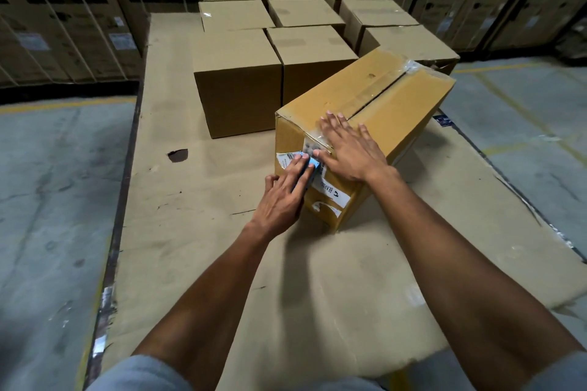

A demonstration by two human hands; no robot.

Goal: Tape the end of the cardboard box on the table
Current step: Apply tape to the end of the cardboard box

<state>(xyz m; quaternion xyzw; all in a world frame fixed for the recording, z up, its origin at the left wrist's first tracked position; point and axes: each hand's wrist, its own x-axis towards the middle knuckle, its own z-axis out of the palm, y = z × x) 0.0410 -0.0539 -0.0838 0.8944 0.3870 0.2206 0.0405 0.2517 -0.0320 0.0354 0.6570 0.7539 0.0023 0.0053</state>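
Observation:
A long cardboard box lies at an angle on the cardboard-covered table, its near end toward me. Clear tape runs along its top seam and folds over the near top edge onto the end face, which carries white labels. My left hand grips a blue tape dispenser and presses its toothed end against the end face, just below the top edge. My right hand lies flat with fingers spread over the tape at the box's near top edge, its thumb beside the dispenser.
Several closed cardboard boxes stand in rows behind the long box, the nearest touching its left side. A small dark hole marks the table cover at left. Stacked printed cartons line the back wall. Grey concrete floor flanks the table.

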